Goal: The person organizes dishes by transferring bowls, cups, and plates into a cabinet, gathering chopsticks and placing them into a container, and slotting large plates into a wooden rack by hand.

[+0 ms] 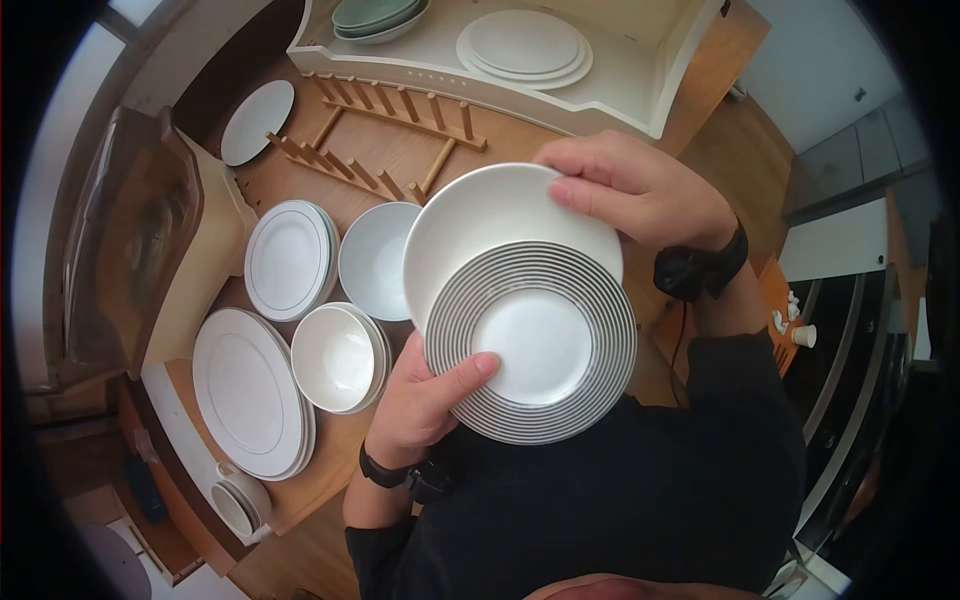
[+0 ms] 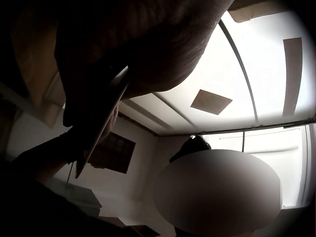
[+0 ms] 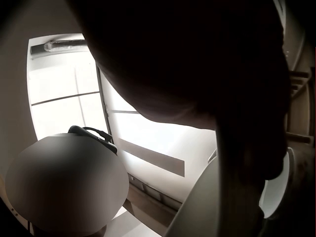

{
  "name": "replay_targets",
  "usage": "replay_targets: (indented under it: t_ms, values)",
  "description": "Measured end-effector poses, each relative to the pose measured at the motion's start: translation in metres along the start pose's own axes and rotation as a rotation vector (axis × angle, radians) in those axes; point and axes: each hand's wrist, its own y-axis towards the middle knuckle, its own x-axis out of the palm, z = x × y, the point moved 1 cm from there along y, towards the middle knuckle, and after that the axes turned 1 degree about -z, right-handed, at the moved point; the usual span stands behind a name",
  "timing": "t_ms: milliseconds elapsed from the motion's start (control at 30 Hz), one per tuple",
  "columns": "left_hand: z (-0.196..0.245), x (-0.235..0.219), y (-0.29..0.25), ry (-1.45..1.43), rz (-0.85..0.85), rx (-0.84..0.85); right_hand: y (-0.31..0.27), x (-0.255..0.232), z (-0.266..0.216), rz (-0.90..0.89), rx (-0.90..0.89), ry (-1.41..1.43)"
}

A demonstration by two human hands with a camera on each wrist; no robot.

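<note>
Held up above the worktop [image 1: 300, 500], in front of the chest: a striped plate [image 1: 532, 343] lying over the lower part of a plain white plate [image 1: 500, 215]. Left hand [image 1: 425, 400] under the striped plate's near-left edge, thumb curled over the ringed rim, grip closed on it. Right hand [image 1: 640, 190] on the far right edge of the white plate, fingers bent over the rim, grip closed there. Seen edge-on and dark in the left wrist view; little more than a pale rim in the right wrist view. Below on the worktop: a wooden rack [image 1: 385, 140], stacked bowls [image 1: 340, 357], another bowl [image 1: 375, 260], two piles of rimmed plates [image 1: 287, 260], cups [image 1: 240, 500]. Further back, a white tray [image 1: 640, 75] with more dishes.
</note>
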Motion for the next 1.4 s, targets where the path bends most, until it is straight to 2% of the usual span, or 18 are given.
replay_targets:
  t_ms: [67, 100, 167, 233, 300, 367, 400, 467, 600, 667, 900, 1000, 1067, 1233, 1267, 1333, 1367, 1400]
  values:
    - [0.001, -0.001, -0.002, -0.014, -0.01, 0.002, 0.002, -0.008, 0.0, 0.178, -0.143, -0.214]
    - [0.001, -0.001, -0.003, -0.027, -0.023, -0.002, 0.004, -0.014, -0.001, 0.171, -0.145, -0.214]
    - [0.002, -0.009, -0.01, -0.003, -0.041, -0.001, 0.008, -0.039, -0.004, 0.534, 0.061, -0.13]
    - [0.002, -0.01, -0.015, 0.025, -0.064, -0.001, 0.023, -0.089, 0.0, 0.56, 0.173, -0.157]
    - [0.001, -0.009, -0.019, 0.021, -0.044, 0.014, 0.049, -0.138, 0.035, 0.738, 0.098, -0.145]
    - [-0.002, -0.009, -0.022, 0.011, -0.044, 0.018, 0.079, -0.183, 0.078, 0.784, 0.23, -0.054]
    - [-0.003, -0.01, -0.022, -0.002, -0.04, 0.018, 0.087, -0.181, 0.079, 0.786, 0.226, -0.056]
    - [-0.003, -0.012, -0.024, 0.001, -0.052, 0.021, 0.103, -0.179, 0.085, 0.882, 0.364, 0.09]
    - [-0.003, -0.012, -0.027, -0.001, -0.038, 0.045, 0.115, -0.19, 0.106, 0.844, 0.44, 0.024]
    - [-0.004, -0.013, -0.027, -0.006, -0.033, 0.043, 0.117, -0.192, 0.115, 0.824, 0.467, 0.084]
    - [-0.004, -0.014, -0.025, -0.017, -0.051, 0.026, 0.118, -0.187, 0.127, 0.8, 0.468, 0.144]
    - [-0.005, -0.015, -0.024, -0.015, -0.059, 0.026, 0.118, -0.2, 0.137, 0.864, 0.557, -0.018]
    - [-0.005, -0.014, -0.024, -0.017, -0.046, 0.031, 0.115, -0.206, 0.137, 0.672, 0.692, -0.282]
    - [-0.005, -0.013, -0.022, -0.017, -0.042, 0.04, 0.102, -0.193, 0.105, 0.609, 0.719, -0.523]
    - [-0.005, -0.013, -0.023, 0.0, -0.039, 0.048, 0.097, -0.187, 0.093, 0.598, 0.717, -0.603]
    - [-0.003, -0.01, -0.024, 0.013, -0.032, 0.057, 0.078, -0.16, 0.071, 0.577, 0.458, -0.408]
    - [0.002, -0.005, -0.025, 0.06, 0.018, 0.08, 0.064, -0.131, 0.047, 0.504, 0.349, -0.295]
    - [0.006, -0.001, -0.025, 0.106, 0.067, 0.102, 0.049, -0.102, 0.02, 0.344, 0.305, -0.227]
